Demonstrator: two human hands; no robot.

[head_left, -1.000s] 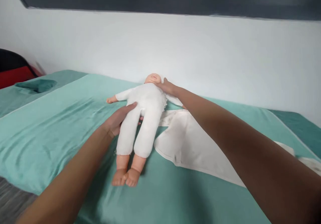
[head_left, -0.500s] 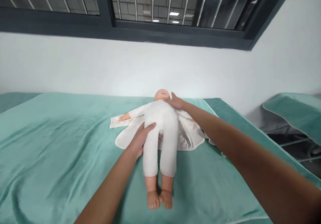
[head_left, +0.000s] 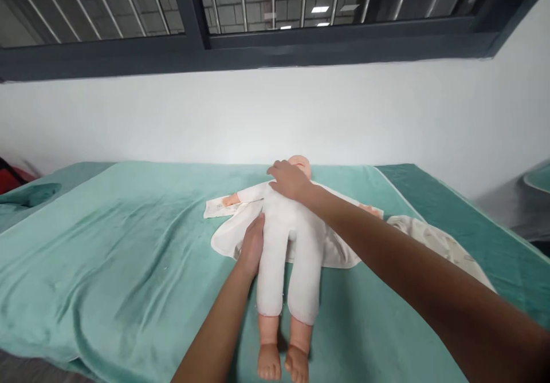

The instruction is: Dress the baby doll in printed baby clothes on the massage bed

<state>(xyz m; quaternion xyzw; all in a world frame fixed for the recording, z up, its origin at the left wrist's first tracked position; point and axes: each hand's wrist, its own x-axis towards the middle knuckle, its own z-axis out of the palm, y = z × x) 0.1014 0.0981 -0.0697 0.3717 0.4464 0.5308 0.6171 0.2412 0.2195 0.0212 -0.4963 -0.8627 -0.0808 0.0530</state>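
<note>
A baby doll (head_left: 294,222) with a white cloth body lies on its back, bare feet towards me. Beneath it spreads an opened white baby shirt (head_left: 226,237), its sleeves out to both sides by the doll's hands. My left hand (head_left: 252,245) holds the doll's hip from the left, thumb along the side; its other fingers are hidden under the body. Across the doll's upper chest lies my right hand (head_left: 290,180), fingers stretched out towards the left shoulder. It covers the neck and part of the head.
A green sheet (head_left: 129,245) with folds covers the bed. To the right lies a patterned white cloth (head_left: 442,243), partly behind my forearm. A white wall (head_left: 215,114) and a barred window (head_left: 275,42) stand behind. Something red and black (head_left: 11,177) shows at far left.
My right hand has moved left from beside the doll's head onto its upper chest. My left thumb has slid off the thigh to the hip's side. The view has shifted, showing more patterned cloth.
</note>
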